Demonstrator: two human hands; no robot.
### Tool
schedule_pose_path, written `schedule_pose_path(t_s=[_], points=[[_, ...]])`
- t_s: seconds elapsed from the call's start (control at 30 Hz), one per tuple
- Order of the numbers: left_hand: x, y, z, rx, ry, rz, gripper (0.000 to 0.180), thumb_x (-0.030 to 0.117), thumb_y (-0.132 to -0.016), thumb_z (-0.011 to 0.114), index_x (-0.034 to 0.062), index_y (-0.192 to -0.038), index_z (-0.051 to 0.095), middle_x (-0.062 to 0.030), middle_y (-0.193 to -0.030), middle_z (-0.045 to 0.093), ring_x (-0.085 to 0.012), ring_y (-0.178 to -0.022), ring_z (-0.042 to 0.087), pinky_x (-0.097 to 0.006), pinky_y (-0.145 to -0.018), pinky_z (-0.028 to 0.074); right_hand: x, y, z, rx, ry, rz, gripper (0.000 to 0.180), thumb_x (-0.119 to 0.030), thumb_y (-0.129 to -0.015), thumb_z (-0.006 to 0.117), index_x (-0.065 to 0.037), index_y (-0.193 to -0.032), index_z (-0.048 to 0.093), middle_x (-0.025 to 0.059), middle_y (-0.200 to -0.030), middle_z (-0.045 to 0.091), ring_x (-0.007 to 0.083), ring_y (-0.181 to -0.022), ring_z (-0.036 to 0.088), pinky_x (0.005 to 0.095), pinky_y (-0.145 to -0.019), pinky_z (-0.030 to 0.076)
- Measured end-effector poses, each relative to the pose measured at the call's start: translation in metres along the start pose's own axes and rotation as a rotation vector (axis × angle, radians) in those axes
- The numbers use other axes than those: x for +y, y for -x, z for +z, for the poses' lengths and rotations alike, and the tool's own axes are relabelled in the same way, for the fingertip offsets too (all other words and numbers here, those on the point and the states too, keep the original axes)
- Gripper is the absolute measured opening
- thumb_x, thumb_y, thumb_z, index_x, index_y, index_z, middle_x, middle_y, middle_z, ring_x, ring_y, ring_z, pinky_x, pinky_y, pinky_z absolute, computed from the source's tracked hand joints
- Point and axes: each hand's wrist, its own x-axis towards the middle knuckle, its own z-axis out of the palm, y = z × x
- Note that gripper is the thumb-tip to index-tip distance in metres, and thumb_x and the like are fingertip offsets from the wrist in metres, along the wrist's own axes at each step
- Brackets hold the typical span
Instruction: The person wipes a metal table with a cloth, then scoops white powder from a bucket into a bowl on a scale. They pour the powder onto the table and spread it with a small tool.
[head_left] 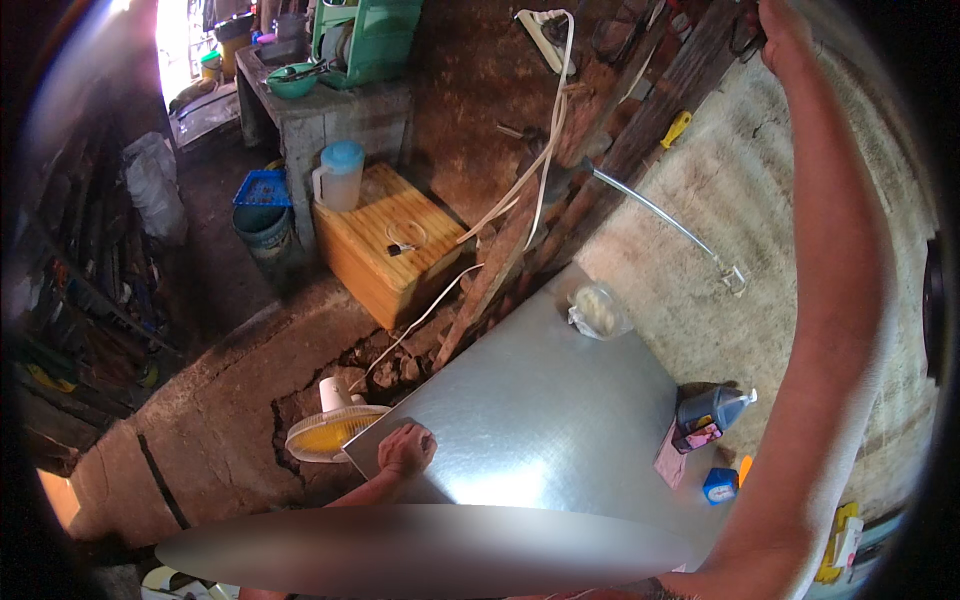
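Observation:
My left hand (pixel 405 450) rests as a loose fist on the near-left edge of a shiny metal tabletop (pixel 520 400), and nothing shows in it. Stretched far up along the right side, my right arm brings my right hand (pixel 787 42) to the top end of a wooden beam (pixel 690 80). The upper rim of the view cuts off that hand's fingers. Beside it is a thin dark loop (pixel 745 42), and I cannot tell whether the hand holds it. On the tabletop's far corner sits a clear plastic bag (pixel 598 311) with pale contents.
A dark jug (pixel 712 415), a pink cloth (pixel 672 460) and a small blue device (pixel 719 486) lie at the table's right. A fan (pixel 335 432) stands left of the table. Farther back, a pitcher (pixel 340 178) stands on a wooden box (pixel 375 270). White cords (pixel 550 150) hang by the beam.

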Motion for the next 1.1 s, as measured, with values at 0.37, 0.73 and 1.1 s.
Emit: schedule_pose_path(t_s=[0.37, 0.73, 1.1], points=[[0.001, -0.001, 0.006, 0.009, 0.001, 0.003, 0.011, 0.020, -0.078, 0.075, 0.0140, -0.083, 0.067, -0.0049, -0.086, 0.068, -0.0275, -0.082, 0.068, -0.039, -0.072, 0.054, 0.019, 0.001, -0.014, -0.064, -0.159, -0.086, 0.024, -0.034, -0.096, 0.062, -0.011, -0.099, 0.066, 0.0025, -0.078, 0.062, 0.0171, -0.065, 0.057, 0.0372, -0.059, 0.046], [0.002, -0.001, 0.006, -0.016, -0.004, 0.004, 0.012, 0.021, -0.079, 0.075, 0.0145, -0.085, 0.067, -0.0050, -0.087, 0.068, -0.0280, -0.085, 0.068, -0.039, -0.075, 0.053, 0.024, 0.004, -0.018, -0.109, -0.192, -0.053, 0.022, -0.030, -0.097, 0.059, -0.010, -0.091, 0.066, 0.0007, -0.074, 0.062, 0.0163, -0.060, 0.057, 0.0354, -0.055, 0.046], [0.038, -0.018, 0.042, -0.049, 0.120, 0.108, 0.009, 0.020, -0.079, 0.075, 0.0144, -0.083, 0.068, -0.0051, -0.087, 0.068, -0.0275, -0.085, 0.068, -0.038, -0.074, 0.054, 0.038, -0.223, -0.164, -0.716, -0.382, 0.424, 0.032, -0.038, -0.096, 0.061, -0.015, -0.074, 0.060, -0.0023, -0.061, 0.050, 0.0091, -0.048, 0.042, 0.0266, -0.042, 0.031]])
